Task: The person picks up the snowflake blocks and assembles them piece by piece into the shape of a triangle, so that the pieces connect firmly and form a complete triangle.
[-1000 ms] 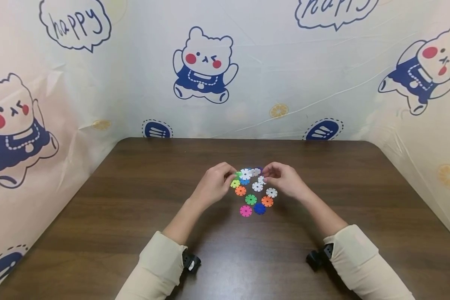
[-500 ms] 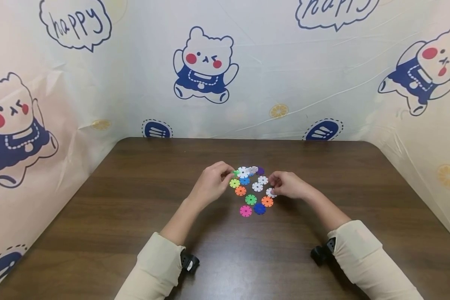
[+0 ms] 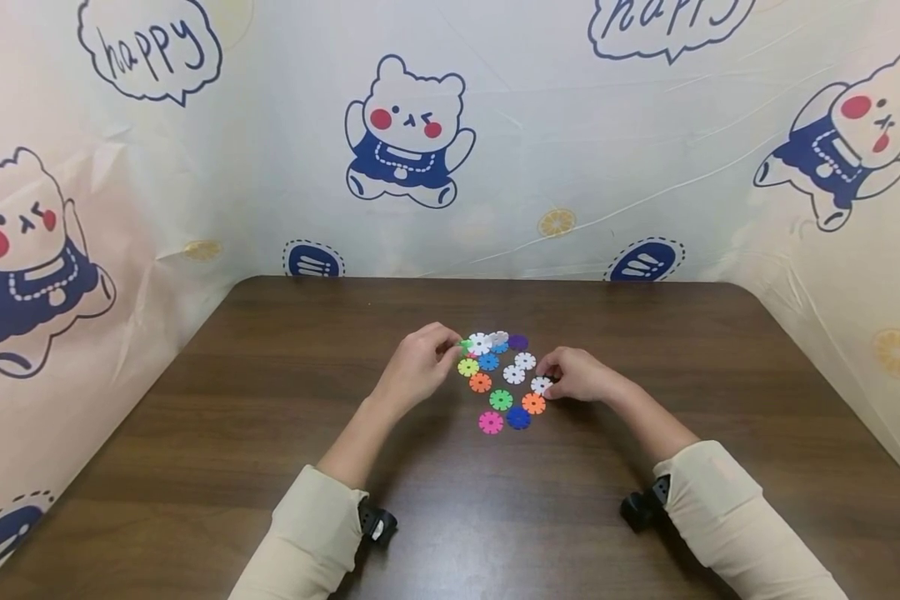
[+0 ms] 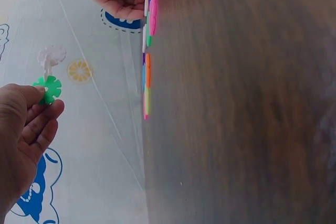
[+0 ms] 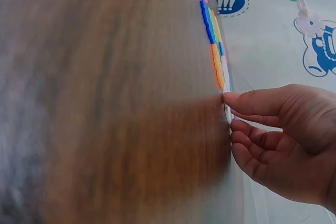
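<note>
In the head view my left hand point(image 3: 414, 372) pinches a green notched snowflake disc point(image 4: 48, 88) between thumb and fingers, off the table. White snowflake discs point(image 4: 51, 55) are joined to its edge and stick out beyond the fingertips. My right hand point(image 3: 581, 374) is low at the right of the loose discs, thumb and fingertips at the edges of a white snowflake disc point(image 3: 541, 385) that lies on the table. The right wrist view has the thumb point(image 5: 233, 97) on one side of that disc and the other fingers on the far side.
Between the hands, several loose snowflake discs lie flat on the brown table point(image 3: 450, 500): an orange one point(image 3: 480, 382), a green one point(image 3: 501, 400), a pink one point(image 3: 491, 422), a dark blue one point(image 3: 519, 417) and others. A printed curtain point(image 3: 510, 150) hangs behind the table.
My right hand has come down and toward me from the farther white discs to the white disc at the right. My left hand, with the joined discs, has shifted slightly left.
</note>
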`<state>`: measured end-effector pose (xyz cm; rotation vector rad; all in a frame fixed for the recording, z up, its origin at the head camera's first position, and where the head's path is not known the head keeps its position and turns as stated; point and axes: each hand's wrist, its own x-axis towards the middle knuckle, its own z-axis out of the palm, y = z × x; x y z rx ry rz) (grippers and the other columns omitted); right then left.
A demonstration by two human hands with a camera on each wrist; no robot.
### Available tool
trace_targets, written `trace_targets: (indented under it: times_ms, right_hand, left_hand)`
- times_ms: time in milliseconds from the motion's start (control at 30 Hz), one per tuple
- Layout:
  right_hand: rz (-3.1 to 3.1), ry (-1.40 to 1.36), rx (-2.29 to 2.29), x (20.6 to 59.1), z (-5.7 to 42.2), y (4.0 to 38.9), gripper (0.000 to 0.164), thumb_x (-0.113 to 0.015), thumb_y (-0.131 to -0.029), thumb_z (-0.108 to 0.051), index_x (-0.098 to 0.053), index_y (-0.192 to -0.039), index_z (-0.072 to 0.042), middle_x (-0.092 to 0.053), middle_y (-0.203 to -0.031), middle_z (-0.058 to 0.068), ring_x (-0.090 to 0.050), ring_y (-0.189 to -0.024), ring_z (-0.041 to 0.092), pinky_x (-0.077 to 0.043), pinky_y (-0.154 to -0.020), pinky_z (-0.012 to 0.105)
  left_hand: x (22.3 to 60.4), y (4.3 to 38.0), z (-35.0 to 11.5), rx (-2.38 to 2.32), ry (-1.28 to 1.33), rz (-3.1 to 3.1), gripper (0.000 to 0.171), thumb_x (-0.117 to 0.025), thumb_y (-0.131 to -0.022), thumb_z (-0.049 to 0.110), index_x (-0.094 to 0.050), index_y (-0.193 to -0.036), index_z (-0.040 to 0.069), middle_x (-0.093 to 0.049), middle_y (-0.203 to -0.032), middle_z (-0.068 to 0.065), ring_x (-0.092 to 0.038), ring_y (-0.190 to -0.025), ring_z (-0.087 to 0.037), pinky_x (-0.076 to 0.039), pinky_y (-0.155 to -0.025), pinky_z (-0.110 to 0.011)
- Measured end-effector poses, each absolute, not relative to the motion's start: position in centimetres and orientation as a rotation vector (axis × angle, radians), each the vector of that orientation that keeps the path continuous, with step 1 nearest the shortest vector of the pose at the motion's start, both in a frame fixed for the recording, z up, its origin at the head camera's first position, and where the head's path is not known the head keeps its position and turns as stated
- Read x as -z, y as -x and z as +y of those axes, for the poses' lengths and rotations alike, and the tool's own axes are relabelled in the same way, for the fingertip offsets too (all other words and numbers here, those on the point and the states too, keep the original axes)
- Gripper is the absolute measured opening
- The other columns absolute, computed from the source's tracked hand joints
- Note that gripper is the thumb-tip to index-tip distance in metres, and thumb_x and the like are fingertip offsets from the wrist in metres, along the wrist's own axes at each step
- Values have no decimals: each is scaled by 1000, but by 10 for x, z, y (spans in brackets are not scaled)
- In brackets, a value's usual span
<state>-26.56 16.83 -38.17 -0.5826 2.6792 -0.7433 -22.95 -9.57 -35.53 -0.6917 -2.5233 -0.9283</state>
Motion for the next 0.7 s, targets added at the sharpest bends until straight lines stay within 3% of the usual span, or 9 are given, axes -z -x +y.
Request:
trace_targets:
  times_ms: [400,700]
  right_hand:
    - [2724,560,768,382,167,263,24,-73,-77,-2,-60,-96,-5,-57,-85,6,-50,-78,22,-45,-71,34]
    - [2778,599,904,383,170,261,11,-66,-80,1,-61,-89,-5,-55,-74,3,-50,-70,18,-43,-63,30]
  left_hand:
    - [355,229,-94,918,708,-2519,8,-68,-83,4,-67,-90,3,-59,-81,-2,-50,-69,-12,-47,-61,-22]
    - [356,230,-95,916,702,-2532,7,-68,-83,5,-67,-90,4,-58,-80,-1,-50,-68,-12,-46,-61,-22]
